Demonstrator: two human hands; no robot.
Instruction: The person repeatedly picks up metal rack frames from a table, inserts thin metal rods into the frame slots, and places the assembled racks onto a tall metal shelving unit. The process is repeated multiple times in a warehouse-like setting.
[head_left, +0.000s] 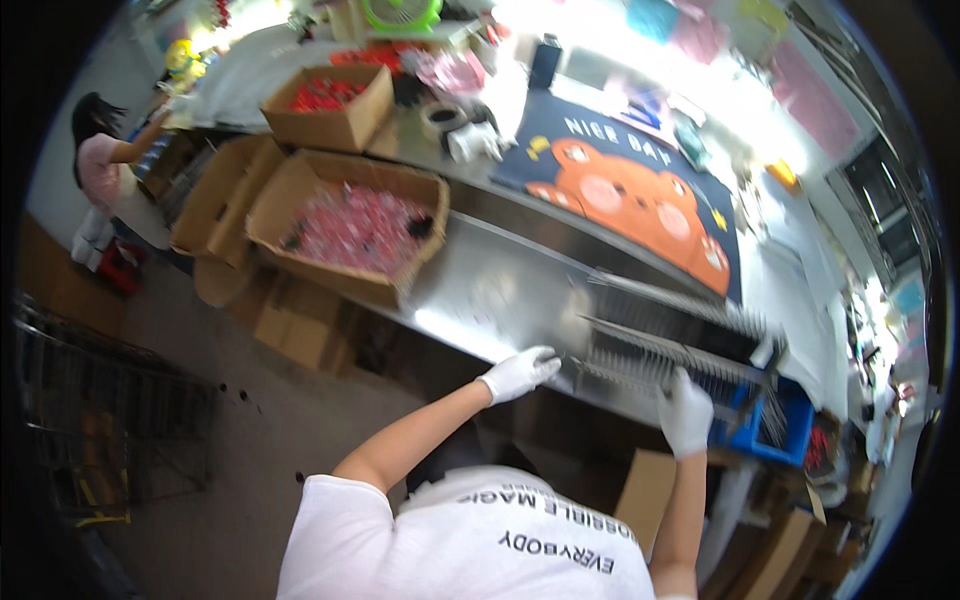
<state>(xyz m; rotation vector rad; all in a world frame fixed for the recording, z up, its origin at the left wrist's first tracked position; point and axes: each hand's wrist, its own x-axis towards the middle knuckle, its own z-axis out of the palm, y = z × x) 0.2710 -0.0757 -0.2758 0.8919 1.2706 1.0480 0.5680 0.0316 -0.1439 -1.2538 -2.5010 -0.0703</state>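
My left hand (520, 375), in a white glove, hovers over the front edge of the steel table (499, 289). Its thumb and fingers come close together; whether anything small sits between them is too blurred to tell. A metal rack (667, 345) with rows of comb-like teeth stands just right of it. My right hand (685, 416), also white-gloved, is at the near side of this rack. Its fingers overlap the toothed bars, and blur hides whether they grip anything. Beyond the right hand, a blue plastic bin (795, 442) holds thin metal pieces.
A cardboard box (341, 281) of clear-wrapped pink pieces sits left on the table. Behind it stands a carton (360, 120) with red items. A bear-print mat (630, 187) covers the raised back surface. Another person (105, 165) works at far left. Cardboard (645, 487) leans below the table.
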